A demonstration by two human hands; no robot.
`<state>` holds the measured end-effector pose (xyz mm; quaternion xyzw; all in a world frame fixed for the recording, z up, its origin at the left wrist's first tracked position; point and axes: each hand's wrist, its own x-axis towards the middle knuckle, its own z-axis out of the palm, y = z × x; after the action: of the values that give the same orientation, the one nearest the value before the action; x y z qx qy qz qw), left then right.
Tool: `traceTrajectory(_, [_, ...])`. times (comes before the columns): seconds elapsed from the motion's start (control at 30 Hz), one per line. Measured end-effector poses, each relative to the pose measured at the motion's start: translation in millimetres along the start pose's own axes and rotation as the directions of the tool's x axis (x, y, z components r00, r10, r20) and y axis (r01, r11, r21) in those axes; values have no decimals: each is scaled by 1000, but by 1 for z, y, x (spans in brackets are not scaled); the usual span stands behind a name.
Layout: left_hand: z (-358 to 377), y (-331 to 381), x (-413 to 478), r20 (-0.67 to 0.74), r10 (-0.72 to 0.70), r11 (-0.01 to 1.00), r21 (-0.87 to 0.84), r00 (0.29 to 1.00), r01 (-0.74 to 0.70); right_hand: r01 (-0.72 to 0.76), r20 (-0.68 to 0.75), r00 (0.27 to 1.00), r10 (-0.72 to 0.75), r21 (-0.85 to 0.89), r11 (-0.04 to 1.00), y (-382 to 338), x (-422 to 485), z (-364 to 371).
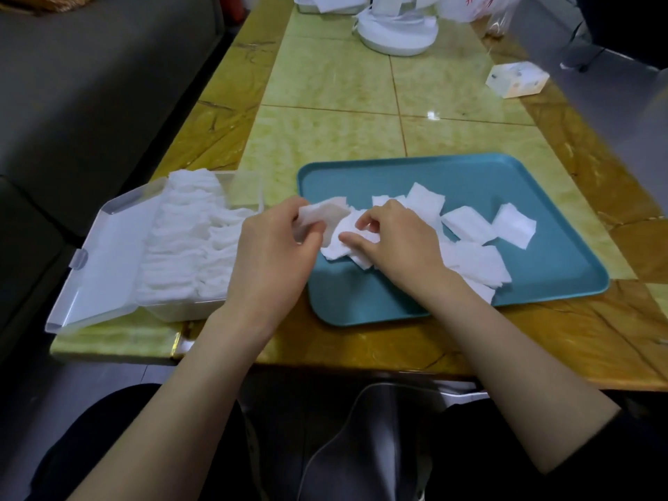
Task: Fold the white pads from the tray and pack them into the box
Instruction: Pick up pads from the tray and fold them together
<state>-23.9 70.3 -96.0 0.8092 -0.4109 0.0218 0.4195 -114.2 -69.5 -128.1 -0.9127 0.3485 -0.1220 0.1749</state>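
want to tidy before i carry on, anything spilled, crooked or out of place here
Nothing spilled or damaged. The open lid of the box seems to hang past the left edge of the table, and the pads lie scattered unevenly on the tray.

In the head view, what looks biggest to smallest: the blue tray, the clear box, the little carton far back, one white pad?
1. blue tray
2. clear box with open lid
3. little carton and the rightmost white pad look alike; the carton is farther away, so no ranking.
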Motion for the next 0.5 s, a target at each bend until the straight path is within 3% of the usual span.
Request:
traceTrajectory(0.17, [-6,-4,1,-31,11,1000,-5,999,-11,23,4,1000,-24,89,996,-8,0,2])
traceTrajectory(0.3, [-9,-5,4,-28,-29,999,-28,999,29,2,-125,992,33,273,962,-3,-1,-11])
traceTrajectory(0.5, [-10,-8,4,-34,-66,998,-19,997,66,-1,-261,959,114,400,917,8,-3,-25])
